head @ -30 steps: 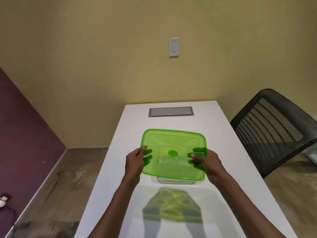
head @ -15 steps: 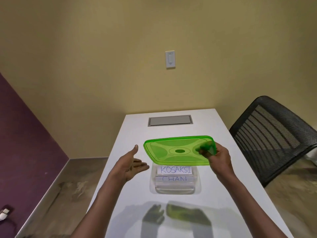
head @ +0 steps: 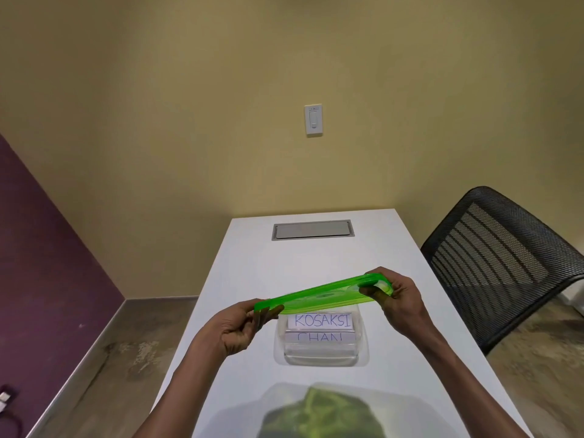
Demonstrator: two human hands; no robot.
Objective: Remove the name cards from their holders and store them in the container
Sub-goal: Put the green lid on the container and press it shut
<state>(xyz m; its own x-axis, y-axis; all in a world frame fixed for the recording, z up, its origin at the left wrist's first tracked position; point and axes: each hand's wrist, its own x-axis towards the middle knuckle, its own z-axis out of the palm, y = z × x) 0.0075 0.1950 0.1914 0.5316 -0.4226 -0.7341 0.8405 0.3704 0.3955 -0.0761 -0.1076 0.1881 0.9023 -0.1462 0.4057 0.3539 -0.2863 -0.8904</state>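
Observation:
A translucent green lid (head: 319, 297) hangs tilted in the air above a clear plastic container (head: 320, 352) on the white table (head: 240, 270). My left hand (head: 240, 327) pinches the lid's lower left corner. My right hand (head: 398, 298) grips its raised right edge. Inside the container stand name cards in clear holders: one reads KOSAKSI (head: 322, 320), and the one in front reads CHAN (head: 319, 337), its top partly hidden.
A grey cable hatch (head: 312, 230) is set into the table's far end. A black mesh chair (head: 499, 257) stands at the right side. A light switch (head: 313, 120) is on the wall beyond. Green-tinted shadow falls on the near table.
The lid came off the container and rose. My left hand let go, then took the lid's left corner again. The lid now tilts up to the right.

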